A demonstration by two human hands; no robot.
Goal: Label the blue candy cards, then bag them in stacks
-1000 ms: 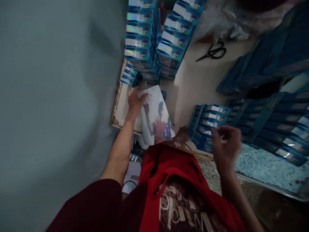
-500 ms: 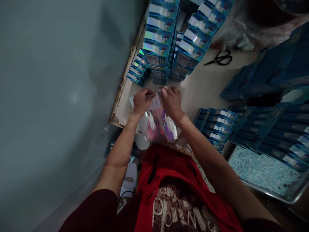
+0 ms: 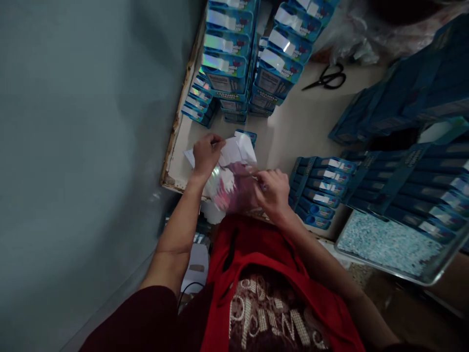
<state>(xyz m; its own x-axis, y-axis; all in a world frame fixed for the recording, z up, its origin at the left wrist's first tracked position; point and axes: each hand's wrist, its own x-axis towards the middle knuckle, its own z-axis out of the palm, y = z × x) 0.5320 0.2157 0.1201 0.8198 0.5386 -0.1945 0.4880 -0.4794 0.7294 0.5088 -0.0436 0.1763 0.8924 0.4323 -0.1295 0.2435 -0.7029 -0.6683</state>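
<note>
- Here you are standing over a pale worktable whose worn edge is running along a grey-blue wall.
- Tall stacks of blue boxes are rising at the far end of the worktable, close to the wall side.
- Black scissors are lying on the worktable to the right of those stacks, with crumpled clear plastic just beyond them.
- A fanned row of blue boxes is lying on the worktable near its front edge, and more dark blue cartons are piling up further right.
- A metal tray of pale blue grains is sitting off the worktable's front right corner.
- You are holding a shiny holographic sheet over the worktable's near edge, between your two hands.
- Your left hand is closing its fingers on the sheet's far white end, pinching it.
- Your right hand is gripping the sheet's near right side with curled fingers, just beside the fanned row.
- The two hands are staying apart, the sheet bending between them.
</note>
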